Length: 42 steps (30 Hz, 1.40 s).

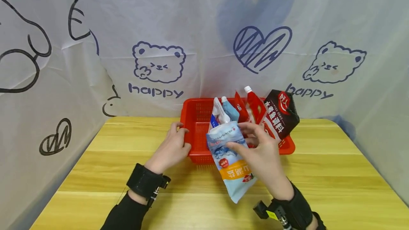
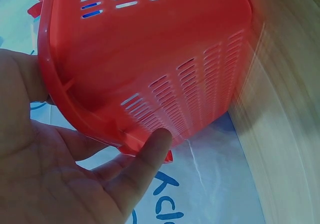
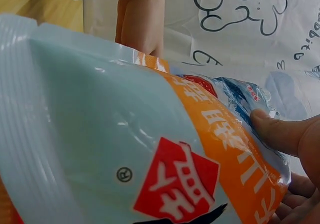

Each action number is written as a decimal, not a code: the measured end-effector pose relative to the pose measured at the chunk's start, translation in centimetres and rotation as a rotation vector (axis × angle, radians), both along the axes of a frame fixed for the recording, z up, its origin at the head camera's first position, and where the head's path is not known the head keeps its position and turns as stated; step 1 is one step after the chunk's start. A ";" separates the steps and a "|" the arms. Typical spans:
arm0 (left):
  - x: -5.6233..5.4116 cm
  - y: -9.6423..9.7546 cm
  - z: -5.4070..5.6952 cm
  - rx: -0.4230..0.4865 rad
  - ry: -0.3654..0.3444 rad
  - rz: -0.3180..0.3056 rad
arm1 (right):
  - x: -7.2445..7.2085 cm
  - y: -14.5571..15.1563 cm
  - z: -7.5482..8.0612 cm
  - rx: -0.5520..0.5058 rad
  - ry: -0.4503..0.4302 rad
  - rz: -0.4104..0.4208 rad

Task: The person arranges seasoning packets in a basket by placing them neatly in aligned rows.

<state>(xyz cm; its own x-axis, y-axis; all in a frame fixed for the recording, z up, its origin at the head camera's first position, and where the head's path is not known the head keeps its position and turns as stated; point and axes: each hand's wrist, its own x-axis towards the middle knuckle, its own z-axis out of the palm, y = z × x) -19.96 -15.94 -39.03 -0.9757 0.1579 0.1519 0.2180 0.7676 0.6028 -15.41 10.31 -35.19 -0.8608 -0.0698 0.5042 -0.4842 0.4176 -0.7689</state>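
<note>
My left hand (image 1: 170, 148) grips the left rim of a red plastic basket (image 1: 195, 130); in the left wrist view its fingers bend round the rim of the slotted basket wall (image 2: 145, 48). Between thumb and fingers, my right hand (image 1: 260, 148) pinches a pale blue bag of salt (image 1: 228, 152) with an orange band. The bag tilts over the basket's front edge, its lower end hanging outside toward me. The right wrist view shows the salt bag (image 3: 115, 119) close up, with the thumb (image 3: 277, 129) pressed on its printed face.
Inside the basket stand a white-and-blue packet (image 1: 218, 113), a light blue capped pouch (image 1: 230, 110), a red packet (image 1: 241, 107), a red pouch with a white cap (image 1: 255, 104) and a black seasoning bag (image 1: 281, 113) leaning at the right. The wooden table (image 1: 105, 173) meets a white drawn-on cloth (image 1: 198, 27) behind.
</note>
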 end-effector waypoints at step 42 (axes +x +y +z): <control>2.3 1.3 2.3 0.415 -0.016 -0.506 | -0.2 -1.3 -1.4 0.106 -0.007 0.169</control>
